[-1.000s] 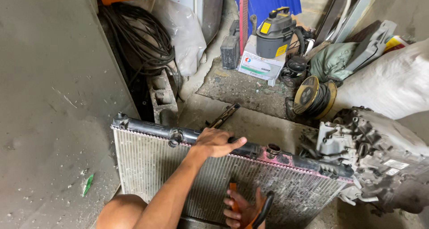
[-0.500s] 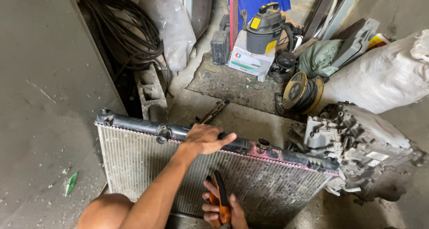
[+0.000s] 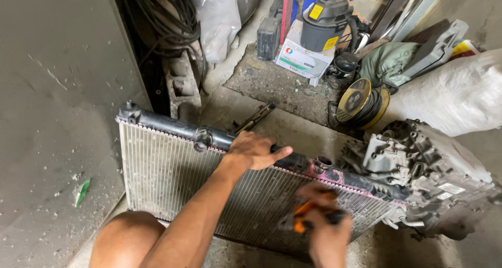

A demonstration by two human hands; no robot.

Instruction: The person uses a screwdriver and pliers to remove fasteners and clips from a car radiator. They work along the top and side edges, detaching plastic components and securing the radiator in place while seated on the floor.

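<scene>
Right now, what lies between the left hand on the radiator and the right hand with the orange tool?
In the head view, only radiator fins and a bit of its black top tank lie between the left hand and the right hand holding the orange tool.

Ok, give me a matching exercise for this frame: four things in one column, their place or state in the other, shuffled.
Things:
1. left hand
2. right hand
3. shop vacuum
4. green scrap

Places or states:
A. on the floor left of the radiator
B. standing at the top, by a white box
C. gripping the radiator's black top edge
D. blurred, holding an orange-handled tool

Pairs: 1-C, 2-D, 3-B, 4-A
</scene>
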